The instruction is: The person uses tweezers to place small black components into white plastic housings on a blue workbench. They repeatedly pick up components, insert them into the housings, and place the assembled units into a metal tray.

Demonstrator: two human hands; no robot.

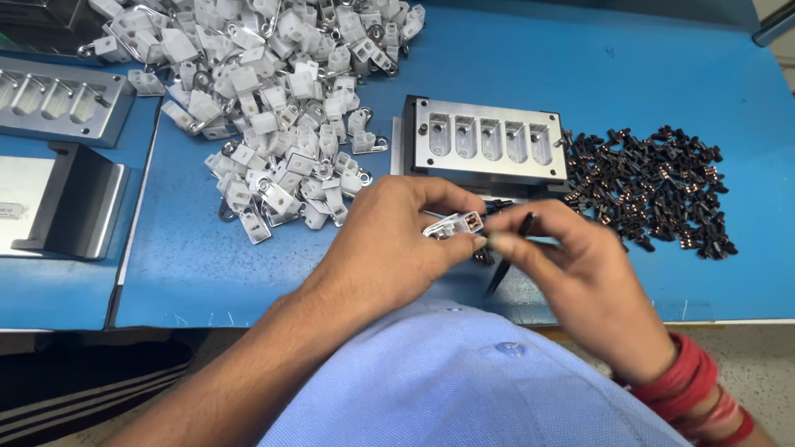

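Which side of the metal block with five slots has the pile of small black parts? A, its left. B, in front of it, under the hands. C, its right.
C: the black parts lie to the right of the metal block; the white plastic pieces lie to its left.

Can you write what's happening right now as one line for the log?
left hand: holds white plastic housing | right hand: holds thin dark tool | metal fixture block behind | white pile left, black pile right

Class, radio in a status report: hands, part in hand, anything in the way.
Left hand pinching a white connector housing. Right hand holding a thin black tool at it. Nothing between them.
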